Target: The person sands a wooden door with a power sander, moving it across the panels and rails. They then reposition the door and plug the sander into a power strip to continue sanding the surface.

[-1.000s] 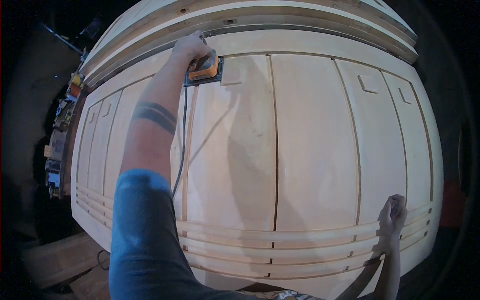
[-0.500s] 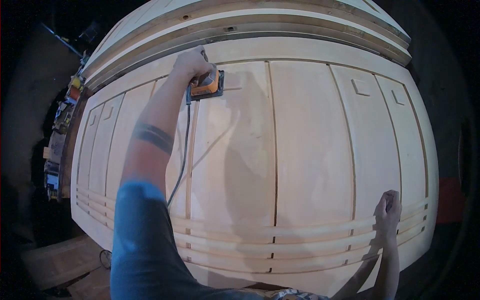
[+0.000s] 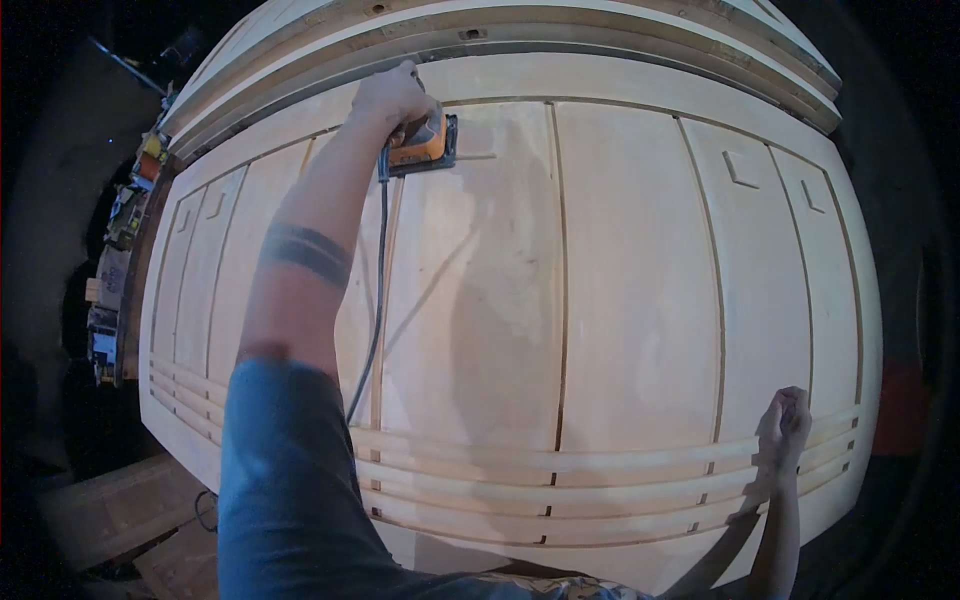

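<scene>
Pale grooved panel (image 3: pixel 635 290) in dark room (image 3: pixel 905 190), left hand (image 3: pixel 393 100) tight round orange sander (image 3: pixel 425 145) (right hand (image 3: pixel 790 416) curled, contents unclear).

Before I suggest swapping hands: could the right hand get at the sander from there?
Probably not without stretching: the right hand is at the near right of the panel, the sander near the far edge in the left hand.

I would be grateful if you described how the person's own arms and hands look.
A blue sleeve leaves the left forearm bare, where a dark two-band marking runs across it. The left hand and right hand are ungloved; no right sleeve shows.
</scene>
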Action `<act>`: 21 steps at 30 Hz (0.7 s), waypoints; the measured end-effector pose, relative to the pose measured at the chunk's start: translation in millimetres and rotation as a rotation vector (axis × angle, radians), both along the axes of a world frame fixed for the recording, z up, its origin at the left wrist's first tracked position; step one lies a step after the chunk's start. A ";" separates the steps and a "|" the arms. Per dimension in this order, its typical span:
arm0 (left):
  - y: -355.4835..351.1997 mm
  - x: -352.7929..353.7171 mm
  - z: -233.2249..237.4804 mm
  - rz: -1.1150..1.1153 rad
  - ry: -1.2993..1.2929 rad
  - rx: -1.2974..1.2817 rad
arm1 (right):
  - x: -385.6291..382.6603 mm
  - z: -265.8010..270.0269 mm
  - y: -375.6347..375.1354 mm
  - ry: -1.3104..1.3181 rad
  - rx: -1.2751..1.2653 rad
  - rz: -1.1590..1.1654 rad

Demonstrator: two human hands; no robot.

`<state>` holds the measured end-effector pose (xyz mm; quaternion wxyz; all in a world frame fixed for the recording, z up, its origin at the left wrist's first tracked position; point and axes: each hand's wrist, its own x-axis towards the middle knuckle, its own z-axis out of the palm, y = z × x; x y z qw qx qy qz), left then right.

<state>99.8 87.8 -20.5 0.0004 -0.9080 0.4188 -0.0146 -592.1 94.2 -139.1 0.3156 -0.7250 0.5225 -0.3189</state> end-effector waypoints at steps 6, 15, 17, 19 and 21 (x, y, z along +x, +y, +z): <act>-23.5 17.7 -2.5 0.008 0.037 0.018 | 12.3 21.5 6.2 0.016 0.013 0.061; 26.5 -16.1 11.1 -0.083 0.157 -0.035 | 5.7 19.0 3.7 0.149 -0.060 -0.001; 49.5 -28.8 9.9 -0.079 0.153 -0.032 | 3.2 18.3 2.7 0.179 -0.036 0.001; 73.1 -46.8 15.5 -0.104 0.109 -0.032 | 3.9 15.6 1.6 0.117 -0.039 -0.016; 81.4 -52.6 13.7 -0.110 0.083 -0.030 | 8.4 17.8 4.8 0.119 -0.041 -0.008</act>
